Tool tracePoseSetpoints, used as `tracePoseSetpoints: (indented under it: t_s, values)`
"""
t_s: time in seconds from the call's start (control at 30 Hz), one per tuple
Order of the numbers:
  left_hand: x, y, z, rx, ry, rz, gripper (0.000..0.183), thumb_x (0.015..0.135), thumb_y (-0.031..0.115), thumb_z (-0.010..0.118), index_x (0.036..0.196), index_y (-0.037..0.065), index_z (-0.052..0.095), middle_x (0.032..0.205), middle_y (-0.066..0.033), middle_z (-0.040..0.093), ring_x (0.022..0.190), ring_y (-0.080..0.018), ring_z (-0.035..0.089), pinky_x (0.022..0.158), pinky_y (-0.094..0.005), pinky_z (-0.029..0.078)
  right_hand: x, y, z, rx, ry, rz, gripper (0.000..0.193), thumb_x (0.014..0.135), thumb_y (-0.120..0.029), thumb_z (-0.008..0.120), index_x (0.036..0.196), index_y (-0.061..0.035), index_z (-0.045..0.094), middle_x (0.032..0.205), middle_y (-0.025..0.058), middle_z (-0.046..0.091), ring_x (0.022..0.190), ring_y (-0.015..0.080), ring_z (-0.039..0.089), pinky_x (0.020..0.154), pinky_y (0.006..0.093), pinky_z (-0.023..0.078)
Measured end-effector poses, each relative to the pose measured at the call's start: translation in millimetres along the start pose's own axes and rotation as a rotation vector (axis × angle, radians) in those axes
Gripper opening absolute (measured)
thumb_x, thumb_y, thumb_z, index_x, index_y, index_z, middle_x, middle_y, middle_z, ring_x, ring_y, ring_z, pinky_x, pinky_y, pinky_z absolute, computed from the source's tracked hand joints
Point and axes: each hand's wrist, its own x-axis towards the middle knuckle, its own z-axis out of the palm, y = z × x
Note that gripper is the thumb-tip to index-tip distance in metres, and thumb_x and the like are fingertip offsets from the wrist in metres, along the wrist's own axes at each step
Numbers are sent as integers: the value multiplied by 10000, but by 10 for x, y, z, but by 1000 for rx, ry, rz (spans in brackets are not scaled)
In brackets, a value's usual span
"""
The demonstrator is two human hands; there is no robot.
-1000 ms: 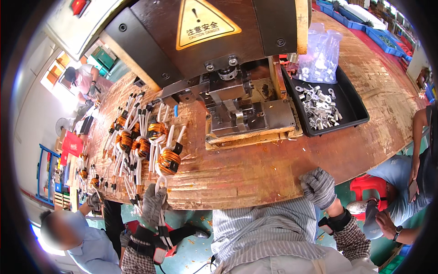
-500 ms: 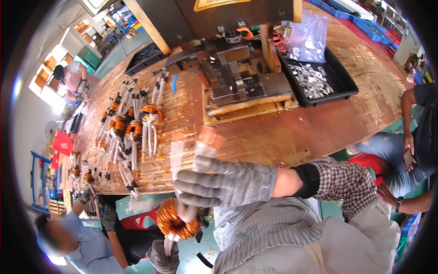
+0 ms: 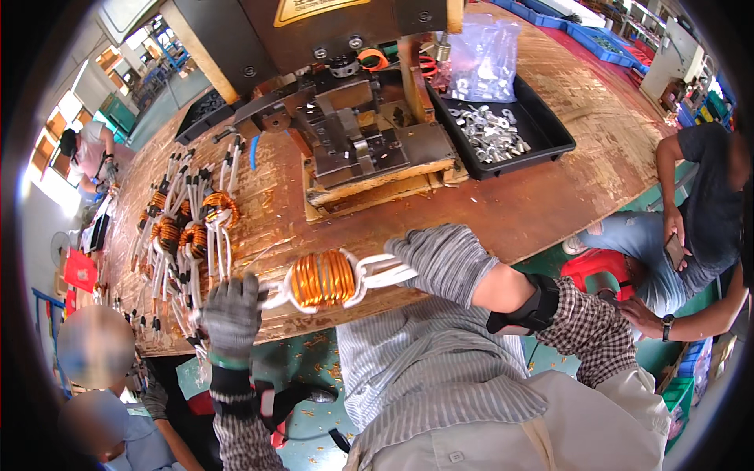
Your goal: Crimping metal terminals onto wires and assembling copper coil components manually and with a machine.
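A toroidal coil [image 3: 323,280] of orange copper wire hangs level over the table's front edge, between my two gloved hands. White sleeved leads stick out from both its sides. My left hand [image 3: 231,315], in a grey glove, is closed on the leads at the left side. Fingers of my right hand [image 3: 446,262], in a striped grey glove, are closed round the leads at the right side. Several similar coils [image 3: 194,239] lie in a pile to the left on the wooden table [image 3: 267,206], their white leads pointing every way.
A press machine [image 3: 353,149] with a metal die stands at the back middle. Right of it, a black tray [image 3: 550,145] holds metal terminals [image 3: 491,135] and a plastic bag [image 3: 481,63]. Co-workers sit close by on the left [image 3: 133,439] and right [image 3: 711,196].
The coil has come up from below the table edge and turned sideways. My right hand, outstretched before, is now closed on its leads. The view has shifted to the right.
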Motion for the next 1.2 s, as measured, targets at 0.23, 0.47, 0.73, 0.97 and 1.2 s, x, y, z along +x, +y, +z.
tracePoseSetpoints:
  t_s: [0.23,0.47,0.73,0.97,1.2]
  values:
    - [337,-201,301,-254,-339,-50,662,612,264,720,1194,93,455,1085,-147,513,1036,-297,488,895,-380,392,201,26,511,207,-118,141,334,756,-284,569,977,-34,551,800,129,609,715,278,604,597,381,474]
    - [610,693,-126,-448,-225,220,734,644,468,661,1241,123,412,1207,-92,466,1175,-232,397,1045,-500,162,262,-38,535,96,-135,69,330,720,-269,597,961,-51,537,748,106,601,684,266,602,584,374,471]
    - [872,773,79,-433,-316,280,505,749,414,575,1135,92,523,992,-70,559,1031,-226,499,1002,-474,259,323,143,563,188,-154,45,363,730,-330,600,969,-59,567,812,138,618,749,294,604,667,379,477]
    - [873,764,74,-521,-286,208,444,780,444,529,1061,104,568,922,-78,562,963,-235,523,974,-458,302,241,262,415,460,-200,76,465,776,-419,586,1006,-15,576,870,171,613,775,318,589,693,370,467]
    - [938,992,67,-390,-267,243,374,825,376,477,1014,65,562,864,-94,563,898,-246,544,926,-455,349,146,299,566,654,-273,281,466,745,-456,617,975,-51,592,846,162,620,722,325,595,662,382,472]
